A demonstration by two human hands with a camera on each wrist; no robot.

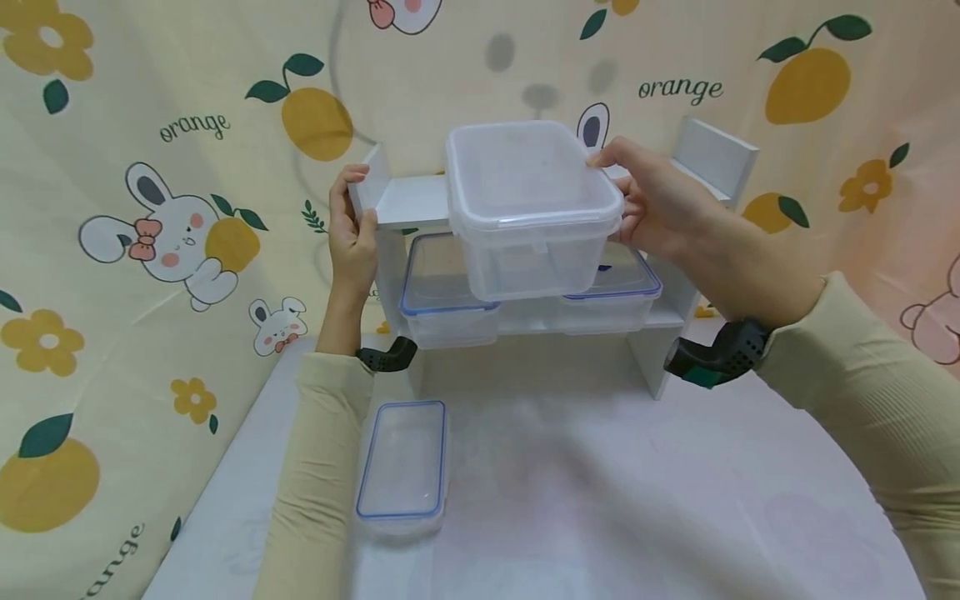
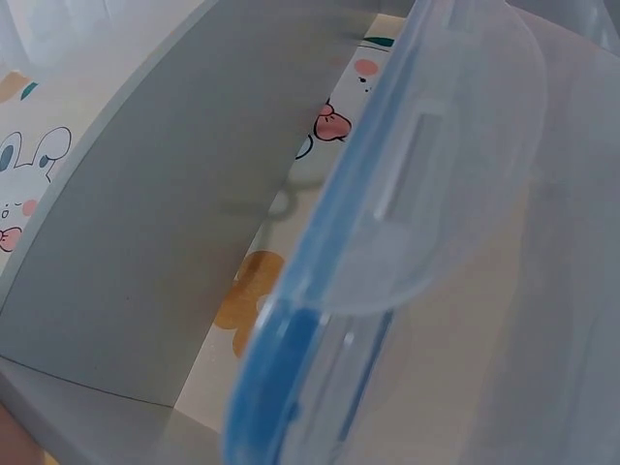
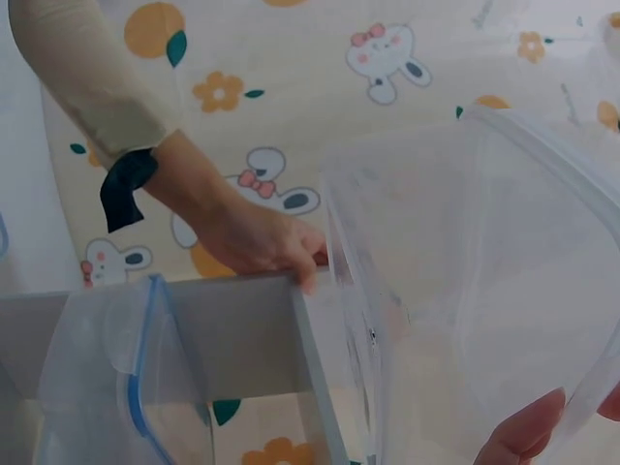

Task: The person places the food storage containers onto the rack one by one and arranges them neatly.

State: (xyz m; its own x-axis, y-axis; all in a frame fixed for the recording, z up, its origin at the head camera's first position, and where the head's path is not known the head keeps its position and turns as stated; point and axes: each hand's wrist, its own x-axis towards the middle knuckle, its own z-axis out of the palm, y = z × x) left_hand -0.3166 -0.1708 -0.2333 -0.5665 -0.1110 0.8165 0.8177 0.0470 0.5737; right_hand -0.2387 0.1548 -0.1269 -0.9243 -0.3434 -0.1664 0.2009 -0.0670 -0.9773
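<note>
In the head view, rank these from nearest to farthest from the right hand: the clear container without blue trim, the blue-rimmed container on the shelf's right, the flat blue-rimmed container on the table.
1. Clear container: held by the right hand.
2. Right shelf container: just below that hand.
3. Flat table container: far lower left.

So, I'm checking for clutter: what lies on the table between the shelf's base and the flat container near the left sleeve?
Nothing: the head view shows only bare white table between the shelf and the flat container.
</note>
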